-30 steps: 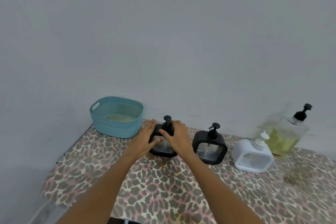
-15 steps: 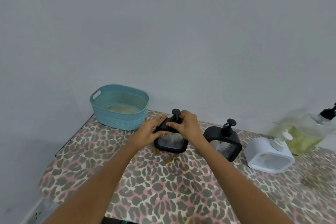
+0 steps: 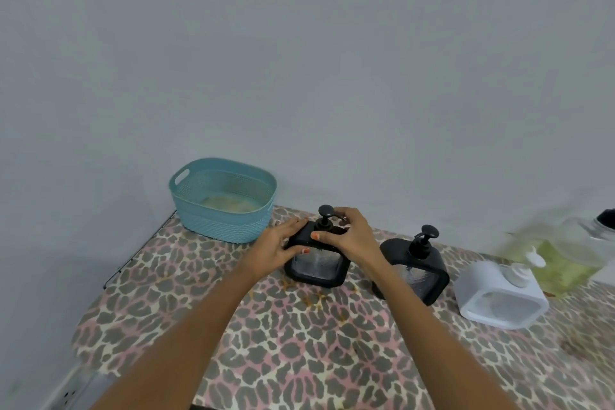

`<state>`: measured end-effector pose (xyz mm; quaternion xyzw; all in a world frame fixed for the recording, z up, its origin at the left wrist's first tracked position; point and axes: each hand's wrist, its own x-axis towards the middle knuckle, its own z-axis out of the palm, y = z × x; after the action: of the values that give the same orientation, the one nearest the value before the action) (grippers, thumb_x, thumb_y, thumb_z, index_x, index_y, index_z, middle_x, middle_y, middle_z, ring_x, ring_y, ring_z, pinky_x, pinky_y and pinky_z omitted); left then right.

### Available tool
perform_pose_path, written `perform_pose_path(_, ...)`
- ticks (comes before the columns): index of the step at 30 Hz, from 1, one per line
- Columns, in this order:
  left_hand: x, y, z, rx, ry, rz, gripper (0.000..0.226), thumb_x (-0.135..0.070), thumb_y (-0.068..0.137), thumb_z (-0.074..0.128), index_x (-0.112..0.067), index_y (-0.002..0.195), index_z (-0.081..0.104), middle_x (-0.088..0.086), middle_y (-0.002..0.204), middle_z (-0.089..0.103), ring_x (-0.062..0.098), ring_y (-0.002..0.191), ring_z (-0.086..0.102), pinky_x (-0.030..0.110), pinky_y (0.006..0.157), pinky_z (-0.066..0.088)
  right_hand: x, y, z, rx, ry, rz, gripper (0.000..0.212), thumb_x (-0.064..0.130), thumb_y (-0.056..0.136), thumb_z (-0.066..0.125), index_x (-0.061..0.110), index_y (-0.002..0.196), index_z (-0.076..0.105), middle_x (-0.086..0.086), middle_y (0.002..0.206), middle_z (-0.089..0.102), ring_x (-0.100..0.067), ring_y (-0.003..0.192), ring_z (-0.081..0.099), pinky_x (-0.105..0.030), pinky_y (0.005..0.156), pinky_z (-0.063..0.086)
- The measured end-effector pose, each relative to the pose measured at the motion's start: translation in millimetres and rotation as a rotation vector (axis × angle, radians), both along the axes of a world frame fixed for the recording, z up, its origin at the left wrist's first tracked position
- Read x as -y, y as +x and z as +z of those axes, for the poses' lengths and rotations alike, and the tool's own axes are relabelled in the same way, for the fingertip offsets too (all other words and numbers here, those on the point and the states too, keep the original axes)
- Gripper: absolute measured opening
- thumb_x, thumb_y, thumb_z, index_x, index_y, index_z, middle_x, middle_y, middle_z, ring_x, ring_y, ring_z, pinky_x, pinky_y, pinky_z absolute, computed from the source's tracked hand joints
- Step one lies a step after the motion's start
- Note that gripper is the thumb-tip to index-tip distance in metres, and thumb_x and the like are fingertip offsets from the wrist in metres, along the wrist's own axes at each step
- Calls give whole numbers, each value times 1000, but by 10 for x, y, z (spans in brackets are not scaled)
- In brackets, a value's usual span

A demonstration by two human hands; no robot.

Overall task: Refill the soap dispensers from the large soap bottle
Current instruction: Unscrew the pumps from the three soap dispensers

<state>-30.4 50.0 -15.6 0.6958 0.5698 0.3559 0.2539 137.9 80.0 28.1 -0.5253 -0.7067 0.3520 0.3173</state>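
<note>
A black soap dispenser [image 3: 316,268] stands far-centre on the leopard-print table [image 3: 299,359], the left hand [image 3: 279,248] clasping its left shoulder and the right hand [image 3: 354,238] pinching the pump collar — both grips closed on it. It is rigid plastic and seemingly near-empty, so likely light but perhaps soap-slick; body and collar look the best holds. Right of it stand a second black dispenser [image 3: 416,271], a white dispenser [image 3: 499,299] and the blurred large soap bottle [image 3: 565,256]. A teal basket [image 3: 223,220] sits far left.

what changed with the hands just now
The left hand shifted from resting flat against the left black dispenser to gripping its top corner; the right hand settled round its pump neck. The middle black dispenser, white dispenser, large soap bottle and basket stayed put.
</note>
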Motion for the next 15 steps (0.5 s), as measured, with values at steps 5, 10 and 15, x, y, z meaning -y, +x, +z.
perform_pose_path(5,2,3,2,35,-17,7,63,-11,80,67,-10,135,38,12,143,39,15,136,29,15,105,20,51,-112,-48,37,148,-94,48,28,69,80,5,104,57,1,90,52,-13,82,48,-6,58,35)
perform_pose_path(10,5,1,0,38,-27,15,64,-11,80,67,-12,136,37,11,144,37,13,136,28,13,104,19,57,-47,6,-76,-8,-26,36,14,75,74,6,108,61,2,87,58,-15,85,56,-12,62,41)
perform_pose_path(15,4,20,17,28,-47,26,64,-12,81,66,-13,137,35,10,145,36,18,138,28,19,108,21,104,-68,28,-154,-70,1,44,9,79,66,11,121,51,2,103,53,-13,96,53,-15,72,43)
